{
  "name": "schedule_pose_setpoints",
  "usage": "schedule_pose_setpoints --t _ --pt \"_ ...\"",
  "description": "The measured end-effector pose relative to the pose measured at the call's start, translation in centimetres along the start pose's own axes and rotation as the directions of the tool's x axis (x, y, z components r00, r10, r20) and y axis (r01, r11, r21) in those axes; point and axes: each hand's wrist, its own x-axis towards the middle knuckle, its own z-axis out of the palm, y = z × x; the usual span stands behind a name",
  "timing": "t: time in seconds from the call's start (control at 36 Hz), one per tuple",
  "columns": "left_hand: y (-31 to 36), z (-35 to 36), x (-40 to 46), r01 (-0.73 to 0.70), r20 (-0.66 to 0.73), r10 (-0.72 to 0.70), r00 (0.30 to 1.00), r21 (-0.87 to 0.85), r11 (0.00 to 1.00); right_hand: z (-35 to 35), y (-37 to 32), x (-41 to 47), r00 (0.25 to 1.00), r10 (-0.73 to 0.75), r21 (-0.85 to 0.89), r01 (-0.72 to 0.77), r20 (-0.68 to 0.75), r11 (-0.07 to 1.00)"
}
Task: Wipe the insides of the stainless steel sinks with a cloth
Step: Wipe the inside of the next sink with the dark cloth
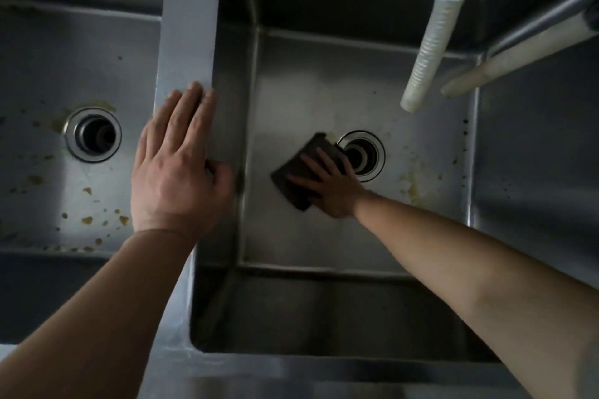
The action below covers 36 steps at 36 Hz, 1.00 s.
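Note:
Two stainless steel sinks lie side by side below me. My right hand (330,185) reaches down to the floor of the right sink (324,236) and presses a dark cloth (296,175) flat with straight fingers, just left of the round drain (363,155). Flat on the steel divider (191,42) between the basins rests my left hand (176,168), fingers straight and thumb hanging over the right sink's edge. The left sink (42,74) has yellowish food specks scattered across its floor around its drain (93,134).
A white ribbed hose (428,52) hangs over the right sink's back right part, with a second pale tube (505,65) and a metal pipe beside it. Yellowish stains mark the right sink's floor near its right wall (418,188).

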Motion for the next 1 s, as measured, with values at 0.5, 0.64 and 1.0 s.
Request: schedule_pose_setpoints --t 0.5,0.64,1.0 --pt "1.6 -1.0 0.6 -0.018 0.028 0.020 0.999 -0.074 0.997 -5.1 3.5 3.6 0.819 0.570 0.482 -0.525 0.063 0.702" --pt "8.3 2.1 -1.0 -0.173 -0.054 0.164 0.985 -0.295 0.940 -4.9 7.8 7.0 0.809 0.584 0.483 -0.488 -0.062 0.727" --pt "5.4 22.5 -2.8 0.252 0.692 -0.272 0.668 0.134 0.958 -6.0 24.6 3.7 0.720 0.680 0.335 -0.612 -0.140 0.717"
